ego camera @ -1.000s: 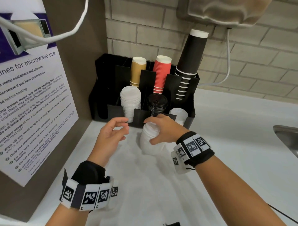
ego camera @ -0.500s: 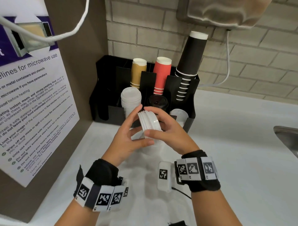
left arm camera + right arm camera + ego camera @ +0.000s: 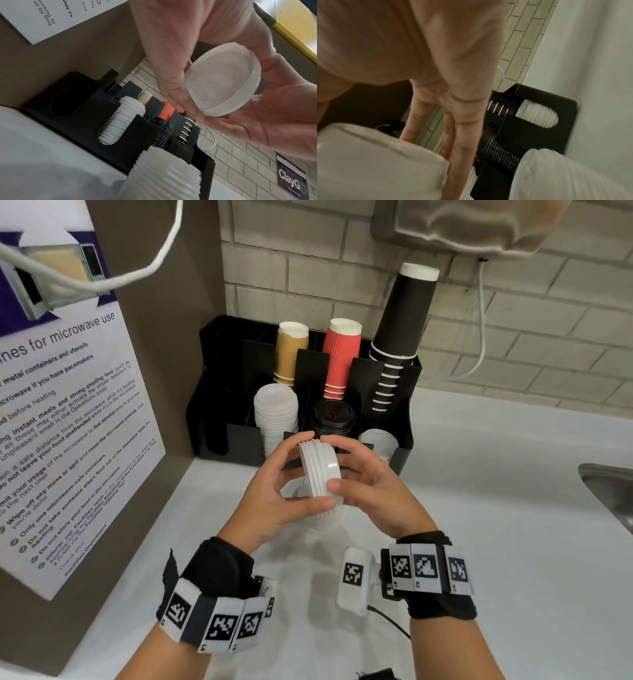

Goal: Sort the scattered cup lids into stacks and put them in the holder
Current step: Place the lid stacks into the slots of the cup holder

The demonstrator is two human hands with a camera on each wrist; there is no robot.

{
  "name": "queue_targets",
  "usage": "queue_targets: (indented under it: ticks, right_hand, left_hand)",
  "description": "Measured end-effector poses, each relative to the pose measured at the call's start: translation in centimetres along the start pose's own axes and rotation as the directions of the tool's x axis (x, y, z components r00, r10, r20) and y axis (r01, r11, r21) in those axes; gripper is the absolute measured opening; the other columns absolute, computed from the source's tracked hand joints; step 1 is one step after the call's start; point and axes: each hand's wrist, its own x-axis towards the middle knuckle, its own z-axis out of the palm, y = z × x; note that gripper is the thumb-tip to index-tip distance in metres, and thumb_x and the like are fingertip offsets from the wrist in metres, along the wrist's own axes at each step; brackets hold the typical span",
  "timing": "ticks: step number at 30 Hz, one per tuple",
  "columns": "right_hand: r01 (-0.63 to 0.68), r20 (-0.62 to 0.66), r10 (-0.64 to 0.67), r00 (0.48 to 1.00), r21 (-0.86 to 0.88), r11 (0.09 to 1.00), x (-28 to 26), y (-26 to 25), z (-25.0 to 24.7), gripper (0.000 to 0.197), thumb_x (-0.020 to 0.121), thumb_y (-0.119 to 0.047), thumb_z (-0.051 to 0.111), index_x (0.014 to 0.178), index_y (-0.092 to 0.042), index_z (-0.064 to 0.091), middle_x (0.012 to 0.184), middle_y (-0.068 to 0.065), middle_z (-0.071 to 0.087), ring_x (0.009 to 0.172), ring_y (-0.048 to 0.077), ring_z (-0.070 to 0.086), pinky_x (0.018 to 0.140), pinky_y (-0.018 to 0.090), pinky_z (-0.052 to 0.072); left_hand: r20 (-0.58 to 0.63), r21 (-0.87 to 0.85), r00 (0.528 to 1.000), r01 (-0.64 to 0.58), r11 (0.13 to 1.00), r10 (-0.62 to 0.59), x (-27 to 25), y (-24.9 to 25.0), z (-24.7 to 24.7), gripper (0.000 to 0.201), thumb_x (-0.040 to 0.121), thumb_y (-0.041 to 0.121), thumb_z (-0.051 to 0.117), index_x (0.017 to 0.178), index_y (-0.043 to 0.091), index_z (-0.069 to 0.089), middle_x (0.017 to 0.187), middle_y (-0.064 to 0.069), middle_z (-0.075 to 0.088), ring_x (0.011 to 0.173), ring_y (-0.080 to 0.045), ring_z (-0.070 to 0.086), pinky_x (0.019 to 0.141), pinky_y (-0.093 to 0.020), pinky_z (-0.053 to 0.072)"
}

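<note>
A short stack of white cup lids (image 3: 320,470) stands on edge in the air, just in front of the black holder (image 3: 212,392). My left hand (image 3: 305,470) grips its left side with thumb below and fingers above. My right hand (image 3: 342,463) pinches its right side. In the left wrist view the lids (image 3: 223,79) sit between both hands' fingers. Below them a taller stack of white lids (image 3: 322,520) stands on the counter, partly hidden by my hands. The holder's front slots hold white lids (image 3: 275,412), black lids (image 3: 332,419) and a few white lids (image 3: 378,440).
Tan cups (image 3: 291,354), red cups (image 3: 342,357) and tall black cups (image 3: 400,337) stand in the holder's back row. A brown panel with a microwave notice (image 3: 68,440) borders the left side. A metal sink edge (image 3: 609,494) shows at the right. A white cable (image 3: 479,337) hangs on the brick wall.
My right hand lifted a few lids off the stack on the counter and turned them on edge. My left hand, open before, closed in and now grips them too.
</note>
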Motion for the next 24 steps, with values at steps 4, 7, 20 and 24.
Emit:
queue_targets:
  ticks: [4, 7, 20, 24]
  right_hand:
    - [-0.003, -0.004, 0.003, 1.0, -0.012, 1.0, -0.1, -0.1, 0.2, 0.058, 0.07, -0.034, 0.074, 0.125, -0.041, 0.057, 0.119, -0.001, 0.064, 0.117, 0.023, 0.059, 0.096, 0.057, 0.048]
    - [0.001, -0.004, -0.001, 1.0, -0.071, 0.997, 0.1, -0.4, 0.3, 0.063, 0.07, -0.036, 0.073, 0.13, -0.036, 0.055, 0.122, -0.001, 0.064, 0.117, 0.02, 0.058, 0.101, 0.047, 0.047]
    - [0.052, -0.058, -0.066, 0.996, -0.224, 0.973, 1.2, -0.7, 0.7, 0.055, 0.07, -0.019, 0.083, 0.115, -0.036, 0.055, 0.109, -0.004, 0.064, 0.1, 0.013, 0.064, 0.085, 0.031, 0.055]
    - [0.134, -0.105, -0.174, 0.979, -0.314, 0.94, 3.0, -2.7, -2.0, 0.054, 0.066, -0.02, 0.083, 0.111, -0.031, 0.055, 0.107, -0.004, 0.063, 0.092, 0.005, 0.063, 0.074, 0.018, 0.051]
  left_hand:
    - [0.037, -0.037, 0.999, 0.018, 0.999, -0.017, 0.2, -0.1, -0.3, 0.097, 0.051, 0.024, 0.096, 0.131, 0.049, 0.048, 0.131, 0.017, 0.057, 0.123, -0.011, 0.056, 0.083, -0.033, 0.057]
    - [-0.002, -0.032, 1.0, 0.01, 0.999, -0.01, 0.1, -0.2, -0.3, 0.098, 0.05, 0.021, 0.093, 0.133, 0.047, 0.047, 0.129, 0.015, 0.057, 0.121, -0.011, 0.057, 0.085, -0.035, 0.058]
    - [0.003, -0.057, 1.0, 0.006, 0.998, -0.006, 0.4, -0.6, 0.0, 0.104, 0.052, 0.022, 0.088, 0.138, 0.049, 0.037, 0.134, 0.025, 0.053, 0.129, -0.008, 0.051, 0.093, -0.036, 0.055]
    - [-0.076, -0.045, 0.997, 0.011, 0.999, -0.014, 0.3, -0.7, -0.8, 0.096, 0.055, 0.031, 0.084, 0.135, 0.055, 0.036, 0.152, 0.016, 0.036, 0.136, -0.005, 0.041, 0.093, -0.02, 0.051]
